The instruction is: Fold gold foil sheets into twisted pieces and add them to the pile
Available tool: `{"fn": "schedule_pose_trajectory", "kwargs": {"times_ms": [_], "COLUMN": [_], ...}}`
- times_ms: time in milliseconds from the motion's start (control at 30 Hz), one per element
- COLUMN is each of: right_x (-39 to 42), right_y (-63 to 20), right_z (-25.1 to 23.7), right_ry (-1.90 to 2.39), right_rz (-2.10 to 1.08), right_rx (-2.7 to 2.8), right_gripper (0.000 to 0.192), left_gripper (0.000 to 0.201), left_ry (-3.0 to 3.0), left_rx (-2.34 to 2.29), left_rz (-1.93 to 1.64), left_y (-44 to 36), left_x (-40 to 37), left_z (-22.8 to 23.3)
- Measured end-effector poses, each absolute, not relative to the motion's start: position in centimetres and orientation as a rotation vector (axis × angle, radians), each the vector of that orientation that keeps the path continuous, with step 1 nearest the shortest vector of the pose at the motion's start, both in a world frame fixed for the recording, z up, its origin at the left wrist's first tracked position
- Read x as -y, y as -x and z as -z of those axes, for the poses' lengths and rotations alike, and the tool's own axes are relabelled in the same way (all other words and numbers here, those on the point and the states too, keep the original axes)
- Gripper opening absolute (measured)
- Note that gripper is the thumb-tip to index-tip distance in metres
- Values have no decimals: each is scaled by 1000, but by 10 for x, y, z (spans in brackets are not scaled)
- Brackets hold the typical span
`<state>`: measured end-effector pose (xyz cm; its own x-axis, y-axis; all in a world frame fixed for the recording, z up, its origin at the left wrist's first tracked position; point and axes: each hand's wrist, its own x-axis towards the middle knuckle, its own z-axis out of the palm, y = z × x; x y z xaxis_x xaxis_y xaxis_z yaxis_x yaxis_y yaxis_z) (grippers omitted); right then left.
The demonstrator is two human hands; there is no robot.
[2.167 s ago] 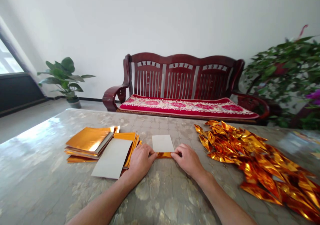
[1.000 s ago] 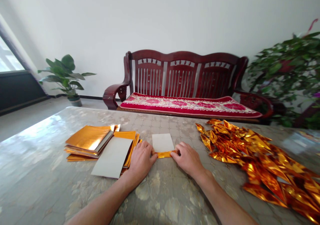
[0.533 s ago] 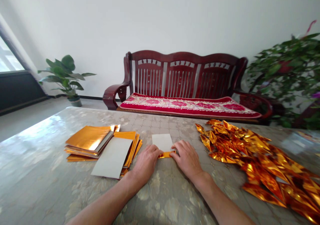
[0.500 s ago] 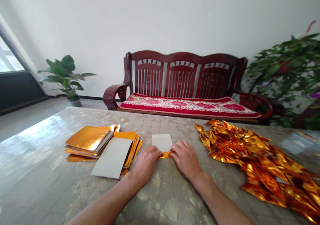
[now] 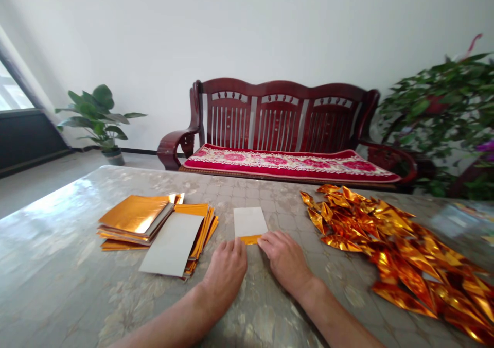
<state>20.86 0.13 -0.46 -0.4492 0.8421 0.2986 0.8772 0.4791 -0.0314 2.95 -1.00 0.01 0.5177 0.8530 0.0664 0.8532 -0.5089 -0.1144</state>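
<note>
A small sheet of foil paper (image 5: 250, 221) lies before me, its pale back up and a narrow gold strip folded over along the near edge. My left hand (image 5: 227, 261) is closed, its fingers bent and pressed together at the strip's left end; the thumb is hidden. At the right end, my right hand (image 5: 283, 254) pinches the folded edge between thumb and fingers. Left of my hands is a fanned stack of foil sheets (image 5: 172, 245), the top one pale side up. Beside it sits another stack (image 5: 133, 214), gold side up.
A long heap of folded gold foil pieces (image 5: 386, 240) spreads over the right of the table (image 5: 247, 307). A clear plastic bag (image 5: 455, 222) lies behind it. Beyond the table stand a wooden bench (image 5: 278, 116) and potted plants (image 5: 96, 114).
My left hand has drawn back slightly toward me and left, baring more of the gold strip. My right hand has shifted slightly nearer and stays at the right end.
</note>
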Motion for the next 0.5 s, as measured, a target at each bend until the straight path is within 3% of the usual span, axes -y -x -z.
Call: {"fn": "schedule_pose_trajectory", "kwargs": {"times_ms": [233,500], "right_x": [-2,-13], "right_y": [-221,-223], "right_z": [5,0], "right_ry": [1610,1714], "right_rz": [127,284], "right_rx": [2363,2366], "right_gripper": [31,20], "left_gripper": [35,24], "left_ry": [2498,2579], "left_rx": [1448,1464], "left_rz": [-34,67], "left_y": [-27,-25], "left_x": [14,-11], "left_z": [7,0]}}
